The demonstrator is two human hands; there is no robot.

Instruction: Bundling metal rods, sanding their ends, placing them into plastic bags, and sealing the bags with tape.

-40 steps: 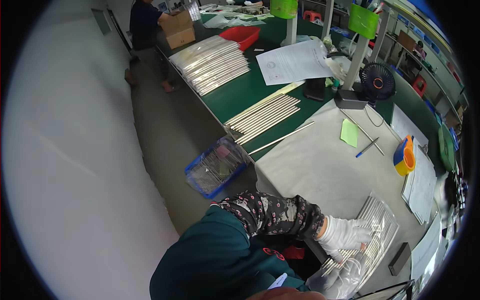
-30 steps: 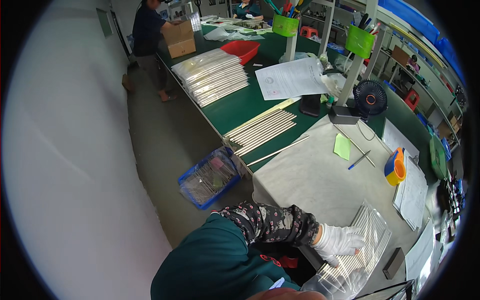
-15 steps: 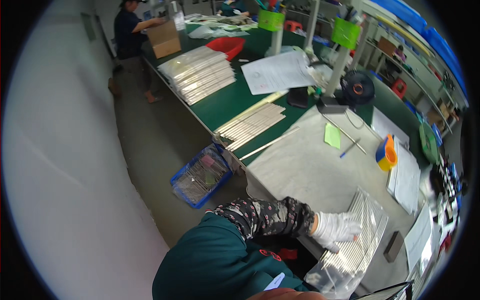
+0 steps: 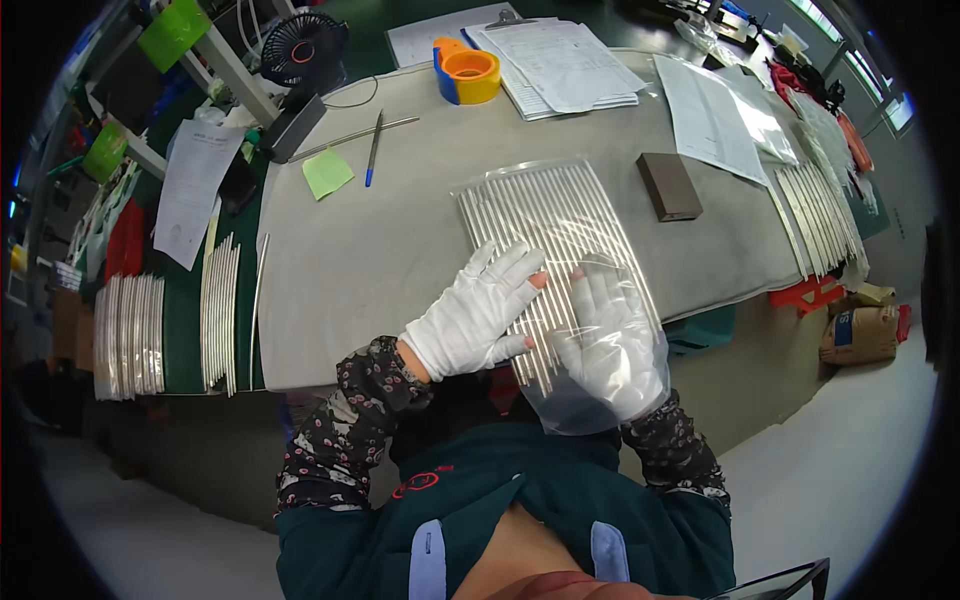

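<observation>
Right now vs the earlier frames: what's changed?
View swung right, bringing in a row of rods there. Right hand, hard to make out half a second ago, now shows plainly under clear film. No visible grasp or release. Unchanged: left hand on the bagged rods; pen and dark block in place.

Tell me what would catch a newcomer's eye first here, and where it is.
First, near the centre, the white-gloved left hand rests on a clear bag of silvery rods, while the right hand shows through the shiny plastic. Next, the bright orange-and-blue ring-shaped object stands out at the far edge of the grey cloth. The pale green note and black fan draw the eye toward the upper left.
</observation>
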